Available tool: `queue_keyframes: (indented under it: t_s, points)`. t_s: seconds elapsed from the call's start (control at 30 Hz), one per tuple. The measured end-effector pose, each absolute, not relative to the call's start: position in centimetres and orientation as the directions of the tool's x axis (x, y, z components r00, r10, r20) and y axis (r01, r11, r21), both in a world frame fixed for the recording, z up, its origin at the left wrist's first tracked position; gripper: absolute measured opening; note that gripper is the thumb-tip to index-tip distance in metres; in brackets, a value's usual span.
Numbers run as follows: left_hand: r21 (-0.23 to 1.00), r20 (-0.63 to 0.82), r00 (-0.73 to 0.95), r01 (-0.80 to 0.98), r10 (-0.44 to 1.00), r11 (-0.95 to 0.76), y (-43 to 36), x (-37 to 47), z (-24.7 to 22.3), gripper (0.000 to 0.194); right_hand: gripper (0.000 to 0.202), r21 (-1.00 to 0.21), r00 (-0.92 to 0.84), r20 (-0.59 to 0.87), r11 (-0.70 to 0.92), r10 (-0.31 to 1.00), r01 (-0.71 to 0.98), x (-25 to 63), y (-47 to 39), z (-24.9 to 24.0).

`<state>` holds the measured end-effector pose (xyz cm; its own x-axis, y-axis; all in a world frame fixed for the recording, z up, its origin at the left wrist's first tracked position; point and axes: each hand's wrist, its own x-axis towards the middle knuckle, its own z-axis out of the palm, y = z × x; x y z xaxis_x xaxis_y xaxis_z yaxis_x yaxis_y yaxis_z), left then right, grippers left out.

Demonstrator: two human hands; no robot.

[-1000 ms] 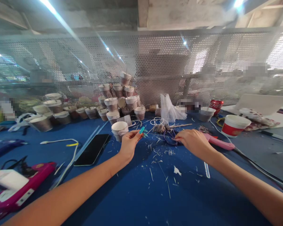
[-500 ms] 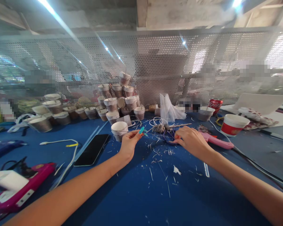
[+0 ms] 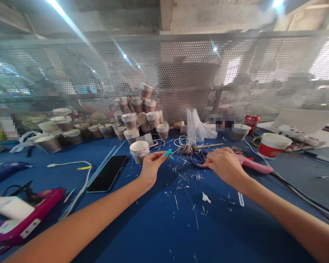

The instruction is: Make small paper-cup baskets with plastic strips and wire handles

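My left hand is closed in a pinch beside a white-rimmed cup. Long teal nails show at its fingertips; whatever thin thing they may hold is too small to make out. To the right, my right hand curls its fingers over the dark blue handles of a tool. Whether it is pliers or scissors I cannot tell, as the hand covers part of it. A tangled bundle of twine lies between the hands, just beyond them.
Several wrapped cups are stacked at the back. A black phone and magenta power strip lie left. On the right are a pink glue gun, a red-white cup and a soda can. Scraps litter the blue table.
My left fingertips have shifted slightly to the right and the teal nails are tilted more sideways. My right hand stays at the blue-handled tool.
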<state>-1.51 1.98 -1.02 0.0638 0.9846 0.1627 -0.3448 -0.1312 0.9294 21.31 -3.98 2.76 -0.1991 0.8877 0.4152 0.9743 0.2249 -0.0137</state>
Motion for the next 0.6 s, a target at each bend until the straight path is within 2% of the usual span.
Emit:
queue_keyframes:
  t_s: [0.17, 0.37, 0.6]
  points:
    - [0.924, 0.167, 0.076, -0.359, 0.983, -0.129, 2.3, -1.7, -1.4, 0.02, 0.014, -0.054, -0.192, 0.414, 0.235, 0.89, 0.971, 21.5, -3.8, 2.9]
    - [0.921, 0.162, 0.065, -0.368, 0.985, -0.127, 2.1, -1.6, -1.1, 0.019, 0.022, -0.008, -0.282, 0.381, 0.308, 0.881, 0.951, 22.3, -3.2, 2.7]
    - [0.936, 0.149, 0.099, -0.334, 0.984, -0.109, 1.8, -1.5, -1.0, 0.021, 0.017, -0.127, -0.129, 0.372, 0.188, 0.919, 0.974, 22.1, -3.8, 2.7]
